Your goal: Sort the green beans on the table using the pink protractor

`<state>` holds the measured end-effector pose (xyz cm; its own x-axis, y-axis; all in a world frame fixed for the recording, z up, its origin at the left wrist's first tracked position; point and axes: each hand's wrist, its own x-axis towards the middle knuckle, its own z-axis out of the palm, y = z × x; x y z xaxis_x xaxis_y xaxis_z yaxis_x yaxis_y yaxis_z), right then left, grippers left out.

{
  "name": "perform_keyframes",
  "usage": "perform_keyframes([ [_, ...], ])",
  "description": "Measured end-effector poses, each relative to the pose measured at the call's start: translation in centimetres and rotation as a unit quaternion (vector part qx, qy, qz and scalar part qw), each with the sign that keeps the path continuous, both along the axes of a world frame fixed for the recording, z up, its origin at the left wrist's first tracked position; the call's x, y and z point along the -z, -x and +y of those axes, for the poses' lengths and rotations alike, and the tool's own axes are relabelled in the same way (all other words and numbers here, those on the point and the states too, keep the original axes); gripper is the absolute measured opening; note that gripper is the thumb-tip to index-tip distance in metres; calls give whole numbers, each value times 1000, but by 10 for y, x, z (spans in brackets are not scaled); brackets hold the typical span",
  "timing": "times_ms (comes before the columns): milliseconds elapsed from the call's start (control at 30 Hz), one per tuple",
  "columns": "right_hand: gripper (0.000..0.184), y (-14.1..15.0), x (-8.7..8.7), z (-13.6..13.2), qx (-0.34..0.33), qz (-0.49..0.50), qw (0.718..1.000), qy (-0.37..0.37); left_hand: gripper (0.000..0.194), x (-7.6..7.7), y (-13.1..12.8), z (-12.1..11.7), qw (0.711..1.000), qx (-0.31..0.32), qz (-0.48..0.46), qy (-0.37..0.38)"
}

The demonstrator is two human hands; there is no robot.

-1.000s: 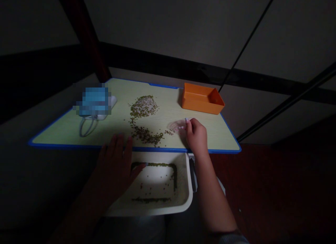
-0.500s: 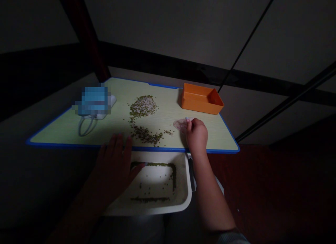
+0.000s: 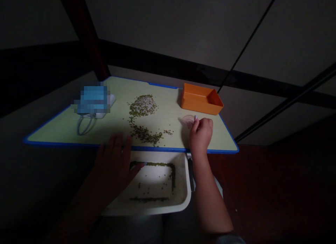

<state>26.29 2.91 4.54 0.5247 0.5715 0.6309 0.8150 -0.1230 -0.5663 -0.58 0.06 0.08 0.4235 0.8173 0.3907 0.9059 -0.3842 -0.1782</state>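
My right hand [image 3: 201, 136] is closed on a clear, semicircular protractor [image 3: 188, 120], pinched between thumb and fingers over the right part of the table. The protractor is tilted, and part of it is hidden by my hand. My left hand [image 3: 115, 156] has its fingers spread at the table's front edge, its thumb over a white tub [image 3: 185, 198]. A heap of small green beans and pale grains [image 3: 144, 105] lies mid-table. Nearer the edge is a looser curved scatter of mostly green beans [image 3: 147, 134]. More green beans line the tub's bottom edges.
An orange open box [image 3: 201, 103] stands at the table's back right. On the left lies a blurred-out blue item [image 3: 93, 98] on a white device with a looped grey cord [image 3: 85, 127]. The pale table [image 3: 168, 97] has a blue rim. Cabinet panels stand close behind it.
My right hand has moved a little to the right with the protractor, away from the beans. My left hand has hardly moved, and the heap and scatter look the same.
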Motion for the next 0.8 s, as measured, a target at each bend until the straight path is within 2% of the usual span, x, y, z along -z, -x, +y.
perform_keyframes([
  [100,27,0,-1,-1,7,16,1000,-4,81,-1,0,0,1000,-3,1,3],
  [200,26,0,-2,-1,-8,22,999,26,82,-1,-1,0,1000,-11,0,12],
  [300,24,0,-1,0,-42,14,997,59,82,-2,-1,-1,1000,-9,-7,18],
  [533,25,0,0,9,-103,-37,990,85,79,-5,-2,-2,999,-5,-37,38],
  [800,26,2,0,16,-209,-68,969,113,80,-5,-2,-2,999,-6,-18,28],
])
